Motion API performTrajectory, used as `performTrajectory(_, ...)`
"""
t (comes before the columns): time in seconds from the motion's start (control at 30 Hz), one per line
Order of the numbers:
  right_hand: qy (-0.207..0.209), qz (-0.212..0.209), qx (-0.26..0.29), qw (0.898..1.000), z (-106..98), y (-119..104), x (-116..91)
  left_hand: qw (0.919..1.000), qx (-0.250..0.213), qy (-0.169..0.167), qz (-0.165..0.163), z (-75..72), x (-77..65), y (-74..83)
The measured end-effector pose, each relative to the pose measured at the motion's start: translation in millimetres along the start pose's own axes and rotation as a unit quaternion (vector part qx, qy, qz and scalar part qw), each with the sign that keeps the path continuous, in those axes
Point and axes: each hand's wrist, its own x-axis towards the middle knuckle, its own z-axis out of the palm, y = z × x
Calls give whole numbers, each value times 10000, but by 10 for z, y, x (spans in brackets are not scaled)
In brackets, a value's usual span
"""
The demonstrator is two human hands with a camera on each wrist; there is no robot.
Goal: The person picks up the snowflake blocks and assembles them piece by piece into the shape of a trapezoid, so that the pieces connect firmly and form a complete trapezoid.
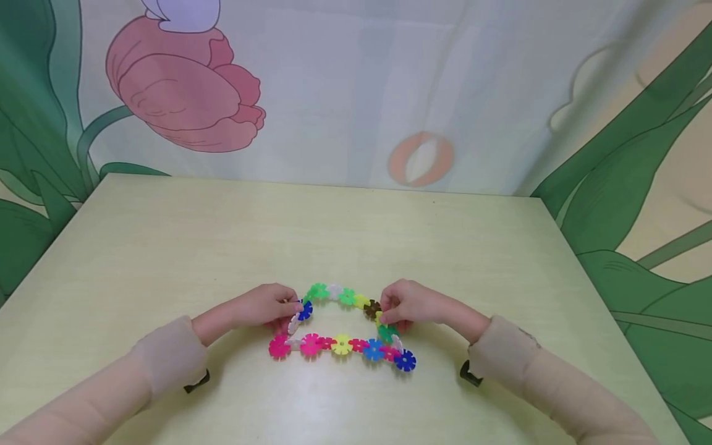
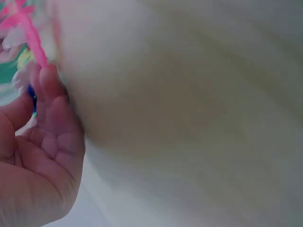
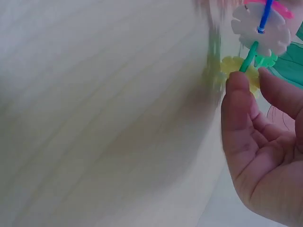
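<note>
A closed ring of interlocking plastic snowflake discs [image 1: 342, 345] lies on the table, joined edge to edge in pink, yellow, blue, white, green and brown. At its left side my left hand [image 1: 269, 306] pinches the ring by a dark blue disc [image 1: 305, 309] between thumb and fingers. Opposite, my right hand [image 1: 411, 304] grips the ring's right side at a yellow disc [image 3: 232, 65], beside the brown disc [image 1: 372, 309]. A white disc [image 3: 260, 29] and a green one stand close to the right fingertips. In the left wrist view, a pink disc [image 2: 32, 35] rises edge-on by the fingers.
The pale wooden table [image 1: 222, 241] stretches away to a printed curtain [image 1: 345, 93] with a large flower and leaves. Black straps [image 1: 471, 374] show under both sleeve cuffs.
</note>
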Motion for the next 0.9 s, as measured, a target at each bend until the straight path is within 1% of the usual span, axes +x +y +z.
performTrajectory(0.13, 23, 53, 3, 10000, 12, -3, -18, 9999, 149, -41, -19, 30, 17, -11)
performTrajectory(0.3, 97, 35, 59, 9999, 37, 19, -35, 9995, 320, 26, -65, 31, 17, 14)
performTrajectory(0.43, 246, -24, -29, 9997, 34, 29, -39, 9990, 435, 48, 22, 11, -1, 32)
performTrajectory(0.57, 449, -120, -166, 9988, 19, 12, -37, 9977, 597, 244, 191, -19, -40, 58)
performTrajectory(0.7, 632, -140, -326, 9974, 10, -14, -30, 9955, 764, 514, 219, -37, -57, 90)
performTrajectory(0.8, 752, -85, -420, 9962, 11, -24, -21, 9931, 982, 586, 241, -33, -39, 91)
performTrajectory(0.9, 856, -35, -472, 9952, 18, -33, -10, 9895, 1255, 607, 381, -25, -9, 79)
